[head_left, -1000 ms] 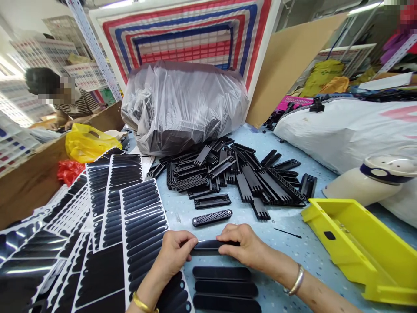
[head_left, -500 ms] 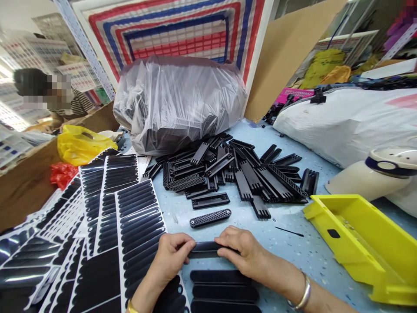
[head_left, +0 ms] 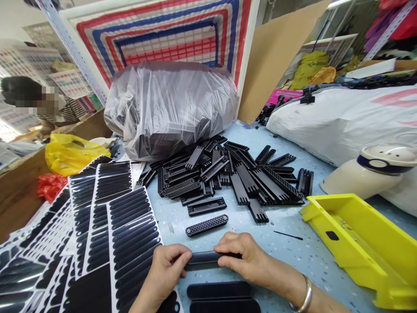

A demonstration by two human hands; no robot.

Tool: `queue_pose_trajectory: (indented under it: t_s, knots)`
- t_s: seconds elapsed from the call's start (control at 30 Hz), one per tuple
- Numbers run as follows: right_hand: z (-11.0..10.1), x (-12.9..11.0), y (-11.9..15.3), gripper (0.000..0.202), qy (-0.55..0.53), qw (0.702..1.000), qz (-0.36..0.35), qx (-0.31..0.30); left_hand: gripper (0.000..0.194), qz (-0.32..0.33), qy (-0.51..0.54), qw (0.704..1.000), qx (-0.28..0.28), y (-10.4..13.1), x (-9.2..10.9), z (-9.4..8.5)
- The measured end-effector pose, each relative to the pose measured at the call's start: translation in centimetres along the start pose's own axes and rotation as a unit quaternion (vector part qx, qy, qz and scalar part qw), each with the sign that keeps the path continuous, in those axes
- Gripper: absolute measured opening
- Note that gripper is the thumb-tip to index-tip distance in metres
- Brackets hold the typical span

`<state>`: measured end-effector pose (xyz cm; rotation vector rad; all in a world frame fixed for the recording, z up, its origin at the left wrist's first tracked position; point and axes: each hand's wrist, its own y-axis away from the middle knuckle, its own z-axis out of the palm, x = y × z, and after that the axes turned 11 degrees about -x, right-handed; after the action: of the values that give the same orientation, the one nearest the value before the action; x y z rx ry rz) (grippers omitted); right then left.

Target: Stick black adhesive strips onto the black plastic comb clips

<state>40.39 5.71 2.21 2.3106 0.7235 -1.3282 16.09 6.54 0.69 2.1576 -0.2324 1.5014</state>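
Note:
Between my two hands, just above the table, is a long black plastic strip piece point(head_left: 204, 258). My left hand point(head_left: 171, 264) pinches its left end, and my right hand point(head_left: 239, 253) grips its right end with thumb and fingers. Nearer to me lie several smooth black rounded bars point(head_left: 220, 290) in a row. Beyond my hands rests a black piece with a lattice pattern point(head_left: 207, 225), and behind it a hollow black frame piece point(head_left: 207, 206). A sheet of black rounded stickers point(head_left: 133, 243) lies left of my left hand.
A heap of black plastic parts point(head_left: 241, 174) lies before a plastic-wrapped bundle point(head_left: 172, 108). On the right are a yellow bin point(head_left: 352, 243), a white bottle point(head_left: 355, 174) and a thin black stick point(head_left: 288, 235). Another person point(head_left: 61, 108) sits at far left.
The view has tilted and shifted slightly, so the scene sits lower and further left. Both hands keep hold of the black strip piece.

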Motion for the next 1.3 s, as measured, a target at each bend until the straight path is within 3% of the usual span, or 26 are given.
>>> queue_pose_trajectory:
  t_s: [0.27, 0.33, 0.5, 0.63, 0.73, 0.83, 0.93, 1.03, 1.2, 1.3]
  knots:
    - [0.0, 0.7, 0.0, 0.014, -0.060, 0.998, -0.007, 0.009, 0.040, 0.003, -0.020, 1.000, -0.001, 0.1, -0.1, 0.1]
    - [-0.9, 1.0, 0.1, 0.015, -0.085, 0.996, 0.007, 0.041, 0.038, 0.006, -0.025, 1.000, -0.001, 0.1, -0.2, 0.0]
    - [-4.1, 1.5, 2.2, 0.024, -0.071, 0.976, 0.062, 0.196, 0.035, 0.013, -0.046, 0.999, -0.013, 0.1, -0.8, -0.2]
    - [-3.2, 1.2, 3.9, 0.014, -0.063, 0.974, 0.129, 0.175, 0.033, 0.020, -0.088, 0.996, -0.016, 0.4, -1.0, -0.3]
    - [-0.8, 0.9, 4.1, 0.018, -0.087, 0.970, 0.167, 0.155, 0.029, 0.100, -0.175, 0.978, 0.053, 0.8, -0.5, -0.3]
    - [0.9, 0.9, 3.6, 0.036, -0.069, 0.967, 0.193, 0.148, 0.020, 0.231, -0.281, 0.923, 0.124, 1.0, 0.6, 0.0]
    - [1.1, 1.1, 3.0, 0.046, -0.039, 0.967, 0.200, 0.153, 0.015, 0.307, -0.344, 0.880, 0.114, 0.7, 1.9, 1.0]
    - [0.4, 1.4, 2.5, 0.035, -0.028, 0.972, 0.174, 0.155, 0.017, 0.295, -0.373, 0.877, 0.070, -0.2, 2.5, 2.4]
    - [-0.6, 1.3, 1.5, 0.020, -0.001, 0.982, 0.162, 0.102, 0.018, 0.201, -0.408, 0.890, 0.013, -1.4, 1.9, 3.5]
    - [-0.5, 1.3, 0.9, 0.027, 0.039, 0.985, 0.146, 0.087, 0.011, 0.160, -0.413, 0.896, -0.021, -1.7, 1.8, 3.5]
